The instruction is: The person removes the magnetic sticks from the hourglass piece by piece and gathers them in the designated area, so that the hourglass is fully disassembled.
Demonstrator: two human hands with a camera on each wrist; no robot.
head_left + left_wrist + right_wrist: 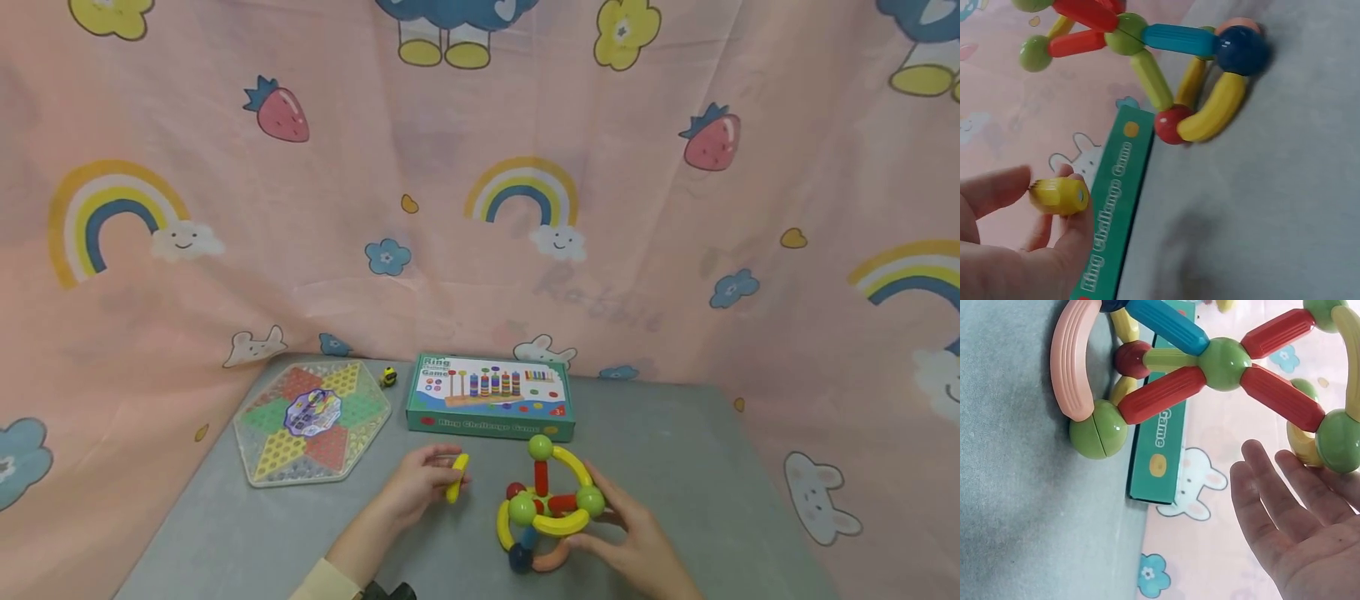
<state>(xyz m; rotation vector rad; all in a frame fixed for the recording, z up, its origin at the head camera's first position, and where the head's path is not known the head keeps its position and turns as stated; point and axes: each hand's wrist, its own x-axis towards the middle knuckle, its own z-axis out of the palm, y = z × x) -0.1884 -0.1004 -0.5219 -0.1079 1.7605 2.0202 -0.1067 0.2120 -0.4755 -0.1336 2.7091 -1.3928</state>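
A toy structure (546, 508) of coloured rods and balls stands on the grey table (705, 467); it also fills the top of the left wrist view (1166, 69) and of the right wrist view (1210, 369). My right hand (633, 542) rests against its right side with straight fingers (1272, 494), a green ball (1338, 440) at the palm. To the left of the structure, my left hand (420, 487) pinches a short yellow rod (457, 477) between thumb and fingers (1059, 195).
A green "Ring Challenge Game" box (491, 397) lies just behind the structure. A hexagonal checkers board (311, 421) sits at the back left, a small yellow toy (387, 377) beside it. A pink cartoon curtain (480, 208) encloses the table.
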